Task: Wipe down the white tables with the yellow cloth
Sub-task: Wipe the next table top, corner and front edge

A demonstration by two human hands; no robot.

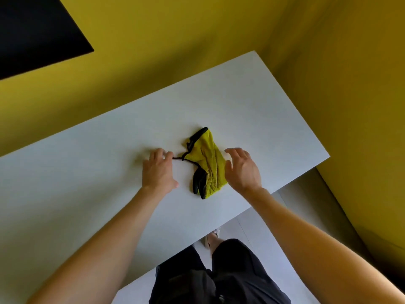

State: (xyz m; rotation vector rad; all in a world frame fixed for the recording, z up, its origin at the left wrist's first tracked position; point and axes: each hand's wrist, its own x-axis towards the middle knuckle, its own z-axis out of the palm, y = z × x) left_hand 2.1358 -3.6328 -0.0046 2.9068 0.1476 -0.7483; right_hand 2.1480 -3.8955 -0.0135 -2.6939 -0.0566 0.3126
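Note:
A crumpled yellow cloth [207,160] with black edging lies near the middle of the white table [87,172]. My left hand [158,172] is just left of it, and its fingertips pinch the thin black loop that sticks out from the cloth's left side. My right hand [242,168] hovers over the cloth's right edge with its fingers spread and lightly bent, holding nothing.
Yellow walls rise behind the table and on the right, close to the table's far corner. A black panel [32,34] hangs on the wall at the upper left. The table's near edge runs diagonally, with my dark trousers [219,275] and pale floor below it.

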